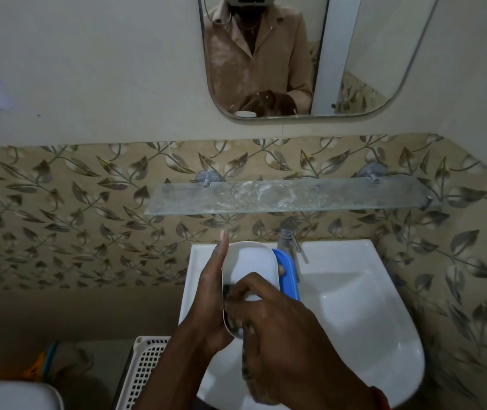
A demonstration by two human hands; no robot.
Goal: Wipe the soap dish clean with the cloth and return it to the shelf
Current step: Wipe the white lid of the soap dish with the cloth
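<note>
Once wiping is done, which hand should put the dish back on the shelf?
Left, probably. The left hand already grips the soap dish just below the glass shelf, while the right hand is busy pressing the cloth into it.

You see a white soap dish (251, 261) with a blue piece (288, 270) behind it, above a white sink (354, 291). The wall tiles (73, 217) are beige with grey-brown leaf vines. The basket (144, 371) is cream lattice.

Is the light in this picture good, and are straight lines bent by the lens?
Head view: the light is dim, and the cloth under the right hand is dark and indistinct; the wide lens bows the glass shelf and tile border; the white soap dish stays clear.
</note>
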